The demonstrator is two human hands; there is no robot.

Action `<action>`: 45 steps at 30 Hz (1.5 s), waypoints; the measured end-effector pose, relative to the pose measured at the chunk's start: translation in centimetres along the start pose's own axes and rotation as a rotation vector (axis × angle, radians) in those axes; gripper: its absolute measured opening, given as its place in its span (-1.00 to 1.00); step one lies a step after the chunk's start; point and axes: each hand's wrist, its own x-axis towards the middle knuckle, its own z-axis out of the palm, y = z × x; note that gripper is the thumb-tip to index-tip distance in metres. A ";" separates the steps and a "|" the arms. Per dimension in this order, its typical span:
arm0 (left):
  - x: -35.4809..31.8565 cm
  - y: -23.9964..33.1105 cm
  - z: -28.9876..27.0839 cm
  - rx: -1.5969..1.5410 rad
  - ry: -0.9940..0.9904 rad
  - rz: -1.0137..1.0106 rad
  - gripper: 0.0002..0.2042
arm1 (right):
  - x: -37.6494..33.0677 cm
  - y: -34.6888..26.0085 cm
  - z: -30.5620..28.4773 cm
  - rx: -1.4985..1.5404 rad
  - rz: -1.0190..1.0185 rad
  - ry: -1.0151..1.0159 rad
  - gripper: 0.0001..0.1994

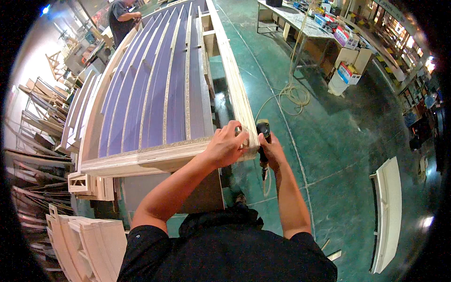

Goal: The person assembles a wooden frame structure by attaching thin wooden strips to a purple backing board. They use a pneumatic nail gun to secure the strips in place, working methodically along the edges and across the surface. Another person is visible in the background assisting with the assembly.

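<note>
A black handheld tool with a yellowish top (263, 127) is being gripped by the curled fingers of the right hand (272, 149), just right of the near right corner of a large rectangular pale wooden frame (238, 96); its middle is being partly hidden. Over the frame's corner, a small shiny piece (240, 133) is being mostly covered by the left hand (225, 144), its fingers being bent; whether it is being pinched cannot be told. Beyond the frame's far left side, a dark-clothed person (121, 21) is being cut off by the view's edge.
</note>
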 end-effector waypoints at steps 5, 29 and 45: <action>0.1 -0.9 0.9 -0.050 0.067 0.078 -0.59 | -1.2 -1.6 0.1 0.015 0.052 -0.006 -0.41; 7.7 -6.4 -7.5 0.164 -0.563 0.500 0.10 | -2.1 -4.4 1.3 -0.248 0.212 0.080 -0.61; 11.6 -9.5 -1.3 -0.035 -0.492 0.745 0.06 | -10.0 -13.7 0.9 -0.512 0.133 0.355 -0.64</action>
